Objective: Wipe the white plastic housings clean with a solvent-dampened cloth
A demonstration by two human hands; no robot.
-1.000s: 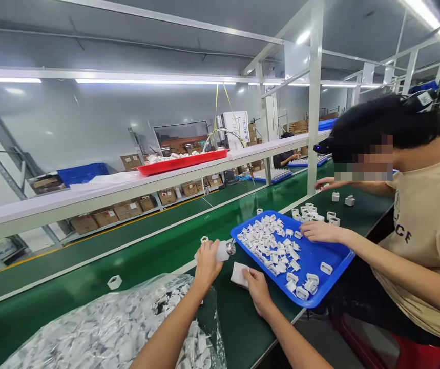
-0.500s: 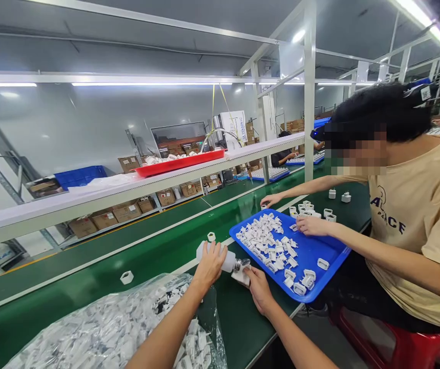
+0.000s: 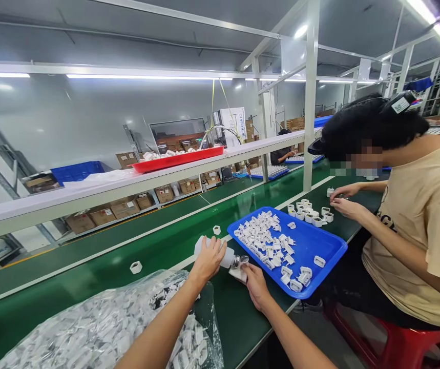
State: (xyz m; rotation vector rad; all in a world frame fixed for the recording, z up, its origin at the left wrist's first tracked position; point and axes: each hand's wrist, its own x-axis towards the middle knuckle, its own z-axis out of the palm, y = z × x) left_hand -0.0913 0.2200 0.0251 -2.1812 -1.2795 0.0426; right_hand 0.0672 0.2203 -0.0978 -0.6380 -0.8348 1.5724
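Bottle [image 3: 226, 258] gripped in our left hand [image 3: 209, 259], cloth [image 3: 237, 273] pinched in our right hand [image 3: 256, 285], we needed a steady, gentle tilt.

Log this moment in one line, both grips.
left grip: holds tipped white bottle | right grip: holds white pad at bottle's metal top | near: blue tray, bag of white parts

Beyond the counter's [image 3: 235, 307] far edge stands a grey wall [image 3: 100, 107]. Lights [image 3: 146, 78] glow overhead. A stool [image 3: 415, 336] stands by the near edge.
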